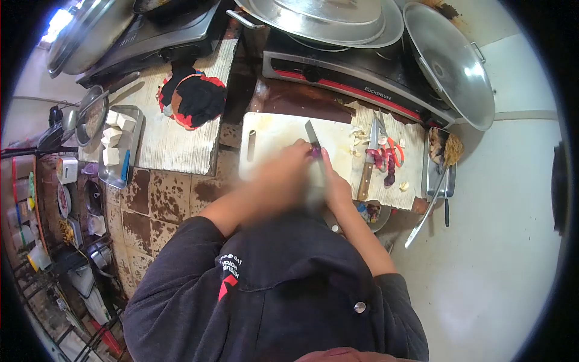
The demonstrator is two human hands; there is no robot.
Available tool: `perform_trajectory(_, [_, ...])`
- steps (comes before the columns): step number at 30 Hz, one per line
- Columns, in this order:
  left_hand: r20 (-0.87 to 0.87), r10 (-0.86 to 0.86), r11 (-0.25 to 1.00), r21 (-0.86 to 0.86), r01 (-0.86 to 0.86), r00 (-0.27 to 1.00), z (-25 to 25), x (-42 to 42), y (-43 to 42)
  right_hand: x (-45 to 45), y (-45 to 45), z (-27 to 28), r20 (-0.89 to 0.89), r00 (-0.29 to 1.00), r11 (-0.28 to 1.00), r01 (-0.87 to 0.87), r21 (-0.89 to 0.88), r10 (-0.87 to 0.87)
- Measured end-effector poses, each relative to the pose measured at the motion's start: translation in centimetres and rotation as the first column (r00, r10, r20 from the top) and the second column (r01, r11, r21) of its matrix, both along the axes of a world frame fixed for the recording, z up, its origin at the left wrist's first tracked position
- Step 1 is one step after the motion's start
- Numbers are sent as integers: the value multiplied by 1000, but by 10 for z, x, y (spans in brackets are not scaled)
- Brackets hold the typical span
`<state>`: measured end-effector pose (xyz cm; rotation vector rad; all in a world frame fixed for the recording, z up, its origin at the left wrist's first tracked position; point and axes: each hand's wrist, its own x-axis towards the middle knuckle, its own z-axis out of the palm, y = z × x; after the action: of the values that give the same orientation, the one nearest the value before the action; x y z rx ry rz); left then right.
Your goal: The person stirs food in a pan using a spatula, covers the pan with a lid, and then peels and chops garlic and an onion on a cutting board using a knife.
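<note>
My left hand (288,161), blurred by motion, reaches over the white cutting board (274,130). Its fingers are closed on a small purple piece of onion (315,153), partly hidden by them. My right hand (338,188) is closed round a knife (312,133), its blade pointing away from me beside the onion and its handle hidden. To the right, a second knife with a wooden handle (365,180) lies on corrugated cardboard (416,136). Near it are orange-handled scissors (399,154), purple onion pieces (389,179) and pale garlic cloves (403,187).
A gas stove (362,84) bearing a large lidded pan (319,18) stands behind the board. A wok (449,66) leans at its right. A metal tray with a ladle (429,202) sits far right. White blocks (111,137) fill a tray (136,142) at left.
</note>
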<state>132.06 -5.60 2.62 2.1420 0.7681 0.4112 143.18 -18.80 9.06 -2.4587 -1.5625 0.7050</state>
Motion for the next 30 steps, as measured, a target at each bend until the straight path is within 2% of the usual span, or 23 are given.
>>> perform_trajectory(6, [12,-45,981,190,42,999,10,-2,-4,-5,1,0,28,999,994,-36,104,33])
perform_trajectory(11, [8,-21,989,145,20,1000,1,-5,-5,-11,-5,38,109,994,994,-37,100,26])
perform_trajectory(14, [-11,-29,992,121,30,1000,11,-5,-5,-11,-10,38,126,990,992,-70,103,56])
perform_trajectory(18, [15,-29,996,88,28,999,1,-7,-3,-15,-7,39,137,988,996,-73,42,66])
perform_trajectory(22, [77,-49,974,224,31,996,-7,-7,-6,-10,0,8,89,995,990,-64,125,53])
perform_trajectory(24, [75,-37,975,222,19,997,-7,-8,-4,-8,12,-10,57,996,978,-85,190,75])
perform_trajectory(27, [34,7,996,85,-10,999,-6,-8,-5,-3,23,-15,17,997,974,-80,212,79])
perform_trajectory(30, [39,46,999,26,-47,998,-16,-9,-7,8,26,8,-39,997,997,-62,40,64])
